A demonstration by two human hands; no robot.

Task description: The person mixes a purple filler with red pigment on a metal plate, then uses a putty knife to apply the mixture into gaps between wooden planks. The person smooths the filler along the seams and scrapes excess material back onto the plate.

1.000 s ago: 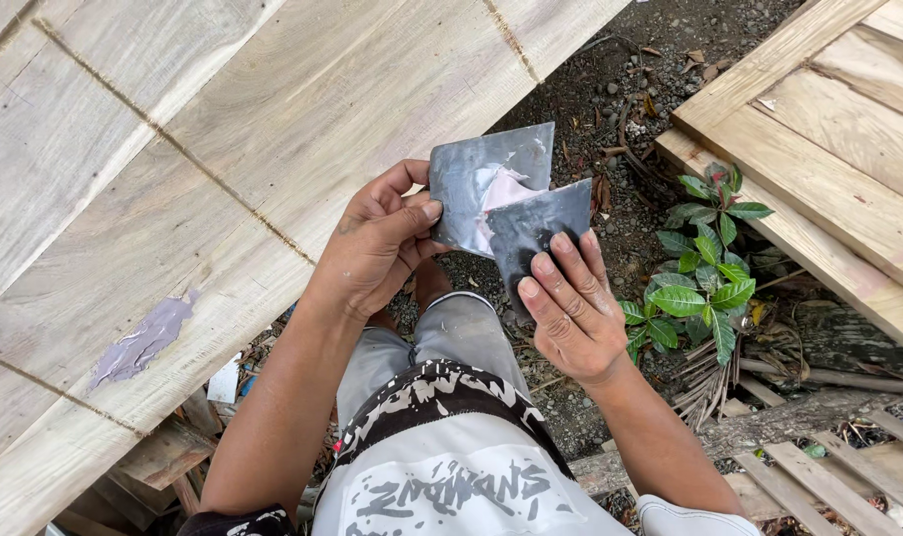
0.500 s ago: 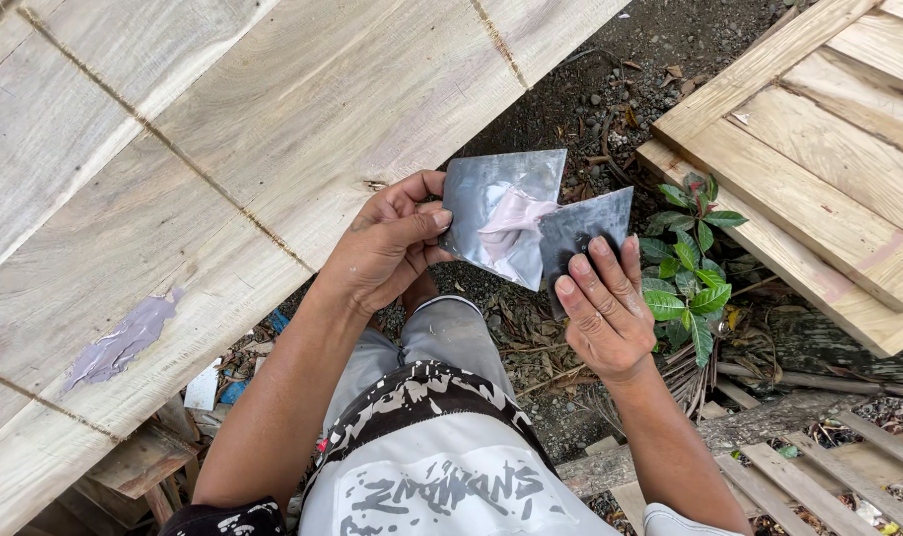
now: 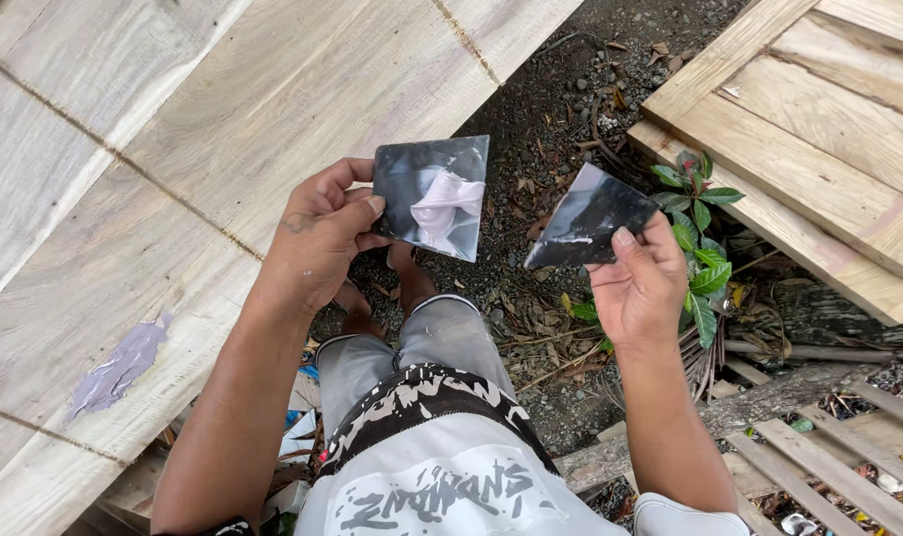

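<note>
My left hand (image 3: 317,233) grips a dark glossy square sheet (image 3: 400,184) by its left edge, held up flat. A lump of pale grey-pink putty (image 3: 443,203) sits on that sheet. My right hand (image 3: 642,283) holds a second dark sheet (image 3: 585,218) by its lower right corner, tilted, with a thin pale smear on it. The two sheets are apart, with a gap of dark ground between them.
A large panel of pale wooden planks (image 3: 173,149) lies to the left, with a smear of the same putty (image 3: 119,367) on it. Another framed wooden panel (image 3: 819,129) lies at the right. A small green plant (image 3: 699,243), gravel (image 3: 560,109) and wooden slats (image 3: 829,457) lie below.
The two sheets were overlapped and touching a second ago. My right hand has pulled its sheet away to the right, leaving the putty lump on the left sheet.
</note>
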